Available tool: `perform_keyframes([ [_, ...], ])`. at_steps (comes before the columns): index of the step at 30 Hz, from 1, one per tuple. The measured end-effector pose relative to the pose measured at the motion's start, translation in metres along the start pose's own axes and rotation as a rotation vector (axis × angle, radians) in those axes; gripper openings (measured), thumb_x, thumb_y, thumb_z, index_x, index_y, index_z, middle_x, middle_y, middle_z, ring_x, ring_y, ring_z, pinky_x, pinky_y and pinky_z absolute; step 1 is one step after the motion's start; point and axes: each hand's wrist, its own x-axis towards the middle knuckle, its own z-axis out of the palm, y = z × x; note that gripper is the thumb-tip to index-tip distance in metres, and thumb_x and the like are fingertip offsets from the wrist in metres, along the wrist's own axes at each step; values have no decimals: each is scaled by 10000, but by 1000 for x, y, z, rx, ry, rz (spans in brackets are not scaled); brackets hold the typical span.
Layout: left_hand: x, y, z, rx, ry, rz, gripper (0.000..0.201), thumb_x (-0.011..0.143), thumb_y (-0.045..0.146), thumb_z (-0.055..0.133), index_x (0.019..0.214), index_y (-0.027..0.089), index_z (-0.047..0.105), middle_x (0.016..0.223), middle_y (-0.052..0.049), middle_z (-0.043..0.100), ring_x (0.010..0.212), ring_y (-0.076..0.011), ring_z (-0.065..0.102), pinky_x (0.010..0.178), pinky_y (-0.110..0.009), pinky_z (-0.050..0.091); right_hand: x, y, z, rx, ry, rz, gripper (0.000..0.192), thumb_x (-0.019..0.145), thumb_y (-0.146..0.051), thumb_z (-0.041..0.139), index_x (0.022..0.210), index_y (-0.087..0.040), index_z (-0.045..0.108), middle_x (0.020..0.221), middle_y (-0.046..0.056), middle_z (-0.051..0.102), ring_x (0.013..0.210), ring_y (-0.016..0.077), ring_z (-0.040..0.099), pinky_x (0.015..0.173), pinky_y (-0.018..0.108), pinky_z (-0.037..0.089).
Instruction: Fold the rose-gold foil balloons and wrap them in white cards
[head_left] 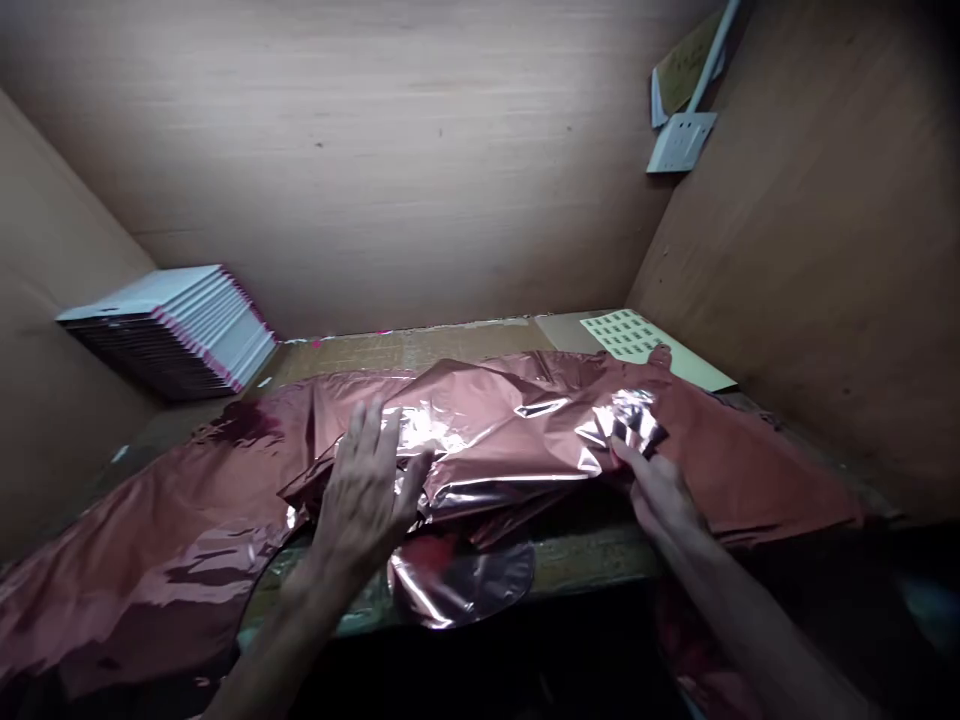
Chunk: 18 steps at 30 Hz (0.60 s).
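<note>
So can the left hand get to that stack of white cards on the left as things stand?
Probably yes. The left hand lies flat on the pink foil sheet, and between it and the stack of white cards there is only low foil, nothing upright. It looks like a long stretch, though.

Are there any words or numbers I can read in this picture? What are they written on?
No text here can be read.
Sticker sheet by the right wall: rows of small dark marks, too small to read.
Brown card high on the right wall: faint marks, too blurred to read.
Stack of white packets on the left: no print visible.
Shiny pink foil under the left hand and right hand: no print visible.
</note>
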Motion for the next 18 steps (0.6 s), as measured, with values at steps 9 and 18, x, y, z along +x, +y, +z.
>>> perform_keyframes([
  [9, 4, -35, 73, 269, -355, -230, 784, 945, 592, 338, 1457, -1, 361, 1525, -288, 312, 1438, -424, 242, 1153, -605, 175, -73, 19, -16, 57, -33, 191, 477, 441, -431, 928, 627, -147, 593, 687, -7, 565, 669, 149, 559, 520, 250, 612],
  [18, -77, 30, 46, -91, -516, 300, 781, 787, 294, 577, 1499, 100, 320, 1551, -186, 333, 1442, -393, 256, 1166, -556, 252, -144, 50, -20, -427, -370, -240, 375, 877, -586, 591, 884, -217, 658, 816, 69, 691, 813, 282, 684, 741, 416, 614],
])
